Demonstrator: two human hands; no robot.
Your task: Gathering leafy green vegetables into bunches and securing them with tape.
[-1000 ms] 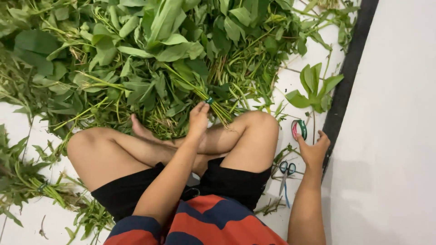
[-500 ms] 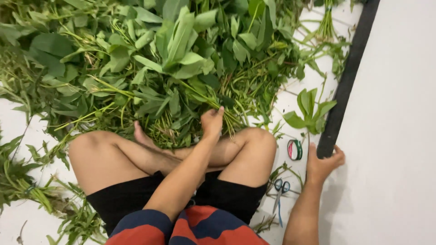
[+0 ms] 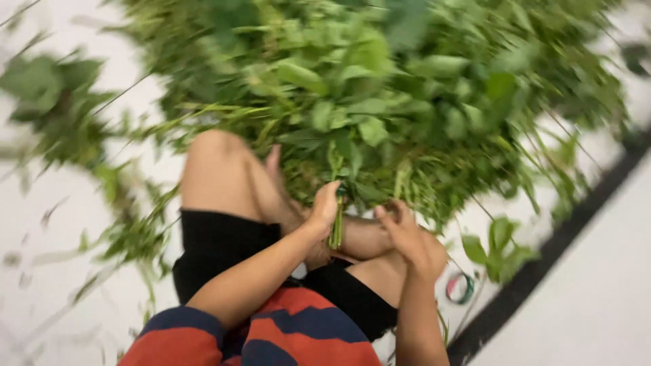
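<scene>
Head camera view, blurred, looking down at a person seated cross-legged on a white floor [image 3: 54, 224], wearing black shorts and a red and navy striped shirt. The left hand [image 3: 324, 207] has its fingers clamped around a small bundle of green leafy stems [image 3: 336, 217], held upright just above the crossed legs, stem ends pointing down. The right hand [image 3: 407, 234] is just beside the bundle, its fingers curled and partly apart, holding nothing that can be made out. Directly beyond both hands lies a large heap of loose green leafy plants [image 3: 380, 88], touching the knees. Small red and green rubber bands [image 3: 460, 288] lie on the floor near the right forearm, beside a black strip [image 3: 542, 271].
</scene>
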